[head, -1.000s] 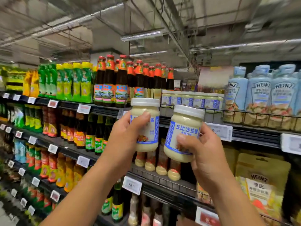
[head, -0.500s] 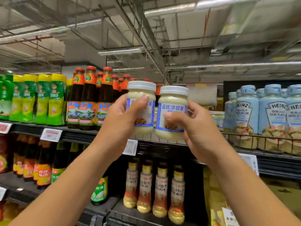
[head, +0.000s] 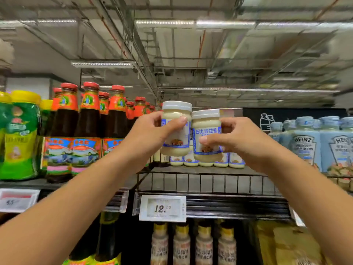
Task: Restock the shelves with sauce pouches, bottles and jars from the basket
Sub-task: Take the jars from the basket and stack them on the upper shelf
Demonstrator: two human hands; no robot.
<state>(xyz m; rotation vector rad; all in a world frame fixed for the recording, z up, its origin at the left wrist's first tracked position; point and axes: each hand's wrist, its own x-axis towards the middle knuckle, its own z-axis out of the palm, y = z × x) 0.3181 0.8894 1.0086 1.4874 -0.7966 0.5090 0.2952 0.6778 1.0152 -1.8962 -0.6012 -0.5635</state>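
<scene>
My left hand (head: 150, 134) grips a white-lidded jar of pale salad dressing (head: 176, 113), held upright. Right beside it, my right hand (head: 236, 140) grips a second matching jar (head: 206, 123) with a blue label. Both jars are side by side and nearly touching, raised above the wire-fronted top shelf (head: 206, 171). A row of the same jars (head: 235, 160) stands at the back of that shelf, partly hidden behind the held ones. The basket is out of view.
Dark sauce bottles with red caps (head: 87, 131) and green pouches (head: 19, 134) fill the top shelf to the left. Pale blue Heinz bottles (head: 305, 144) stand to the right. A price tag reading 12 (head: 162, 208) hangs below; small dressing bottles (head: 181, 243) sit one shelf down.
Both hands rose with their jars from mid-shelf height to above the top shelf. The jars drew closer together and the view tilted upward.
</scene>
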